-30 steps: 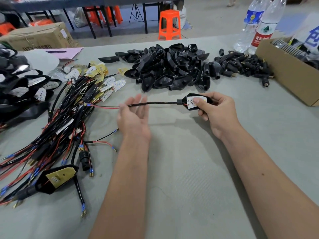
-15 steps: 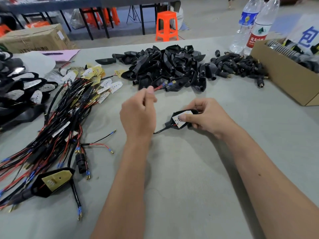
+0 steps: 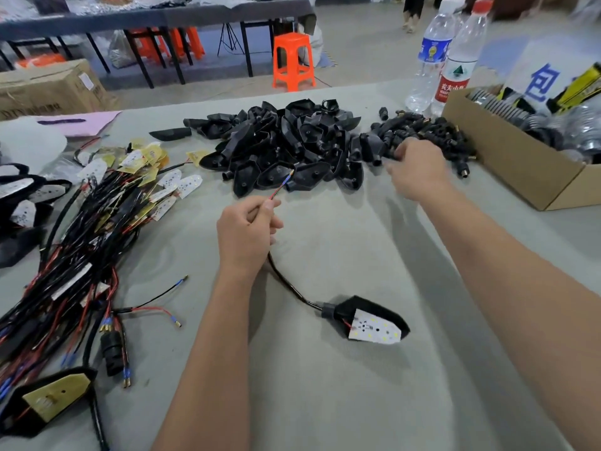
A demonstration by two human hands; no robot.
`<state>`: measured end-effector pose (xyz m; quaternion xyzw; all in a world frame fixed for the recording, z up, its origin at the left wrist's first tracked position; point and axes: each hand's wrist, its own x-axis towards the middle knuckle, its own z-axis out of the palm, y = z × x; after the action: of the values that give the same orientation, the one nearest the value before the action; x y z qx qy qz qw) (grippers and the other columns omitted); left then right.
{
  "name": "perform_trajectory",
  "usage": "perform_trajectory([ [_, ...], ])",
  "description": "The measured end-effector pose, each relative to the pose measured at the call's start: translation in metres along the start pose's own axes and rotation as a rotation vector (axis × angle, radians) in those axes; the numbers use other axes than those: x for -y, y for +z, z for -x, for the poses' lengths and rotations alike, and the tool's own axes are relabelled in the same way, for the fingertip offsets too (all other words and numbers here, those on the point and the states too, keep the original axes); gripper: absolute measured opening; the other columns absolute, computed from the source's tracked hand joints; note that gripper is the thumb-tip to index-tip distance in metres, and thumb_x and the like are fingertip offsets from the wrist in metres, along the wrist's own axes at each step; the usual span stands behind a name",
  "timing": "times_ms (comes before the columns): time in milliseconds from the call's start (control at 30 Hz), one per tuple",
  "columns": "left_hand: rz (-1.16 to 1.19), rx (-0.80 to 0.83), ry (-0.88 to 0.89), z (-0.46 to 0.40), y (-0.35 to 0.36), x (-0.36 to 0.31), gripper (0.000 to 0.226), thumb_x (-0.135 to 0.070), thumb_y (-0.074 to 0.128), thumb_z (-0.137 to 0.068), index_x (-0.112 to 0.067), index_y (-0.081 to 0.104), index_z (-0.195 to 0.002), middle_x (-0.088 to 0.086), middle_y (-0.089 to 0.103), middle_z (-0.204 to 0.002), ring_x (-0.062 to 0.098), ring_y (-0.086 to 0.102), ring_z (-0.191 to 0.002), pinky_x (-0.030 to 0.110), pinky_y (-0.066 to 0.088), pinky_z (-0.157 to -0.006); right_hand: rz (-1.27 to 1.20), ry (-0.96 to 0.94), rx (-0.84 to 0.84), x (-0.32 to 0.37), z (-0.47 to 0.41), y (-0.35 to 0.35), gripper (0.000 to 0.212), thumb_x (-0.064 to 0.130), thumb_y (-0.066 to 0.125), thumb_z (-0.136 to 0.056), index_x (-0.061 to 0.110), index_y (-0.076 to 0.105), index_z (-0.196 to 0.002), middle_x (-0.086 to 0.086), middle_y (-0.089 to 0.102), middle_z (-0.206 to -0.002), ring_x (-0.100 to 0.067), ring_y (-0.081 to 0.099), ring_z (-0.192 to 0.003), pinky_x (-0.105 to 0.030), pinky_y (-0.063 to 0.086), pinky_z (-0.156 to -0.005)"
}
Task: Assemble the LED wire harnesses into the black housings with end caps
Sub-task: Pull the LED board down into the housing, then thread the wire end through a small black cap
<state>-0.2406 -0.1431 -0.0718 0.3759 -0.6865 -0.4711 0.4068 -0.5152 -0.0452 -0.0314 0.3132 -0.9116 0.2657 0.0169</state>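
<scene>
Left hand [image 3: 245, 234] pinches the wire ends [image 3: 282, 186], right hand [image 3: 414, 169] blurred over the end caps [image 3: 419, 133] — grip unreadable — a tug could drag the housing [image 3: 367, 315].

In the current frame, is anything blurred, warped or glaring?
Head view: the right hand is motion-smeared over the end caps; the left hand and LED housing stay sharp; wide-angle bending at the edges; soft shadows, no harsh glare.

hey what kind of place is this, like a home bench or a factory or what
Most likely a small factory assembly floor. The grey table holds a bulk pile of black housings, a heap of wire harnesses and a cardboard box of parts; more worktables stand behind.
</scene>
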Motion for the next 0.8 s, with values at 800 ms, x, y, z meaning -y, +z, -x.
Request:
perform_trajectory([
  [800,-0.079,0.029,0.047,0.000,0.016,-0.004,0.018,-0.013,0.050,-0.103,-0.021,0.051,-0.087,-0.008,0.071,-0.080,0.001,0.042,-0.050,0.018,0.036,-0.055,-0.428,0.089,-0.216,0.006,0.005,0.019,0.026,0.020,0.070,-0.092,0.013,0.060,-0.115,0.001,0.062,-0.091,-0.015,0.059,-0.081,-0.031,0.048,-0.076],
])
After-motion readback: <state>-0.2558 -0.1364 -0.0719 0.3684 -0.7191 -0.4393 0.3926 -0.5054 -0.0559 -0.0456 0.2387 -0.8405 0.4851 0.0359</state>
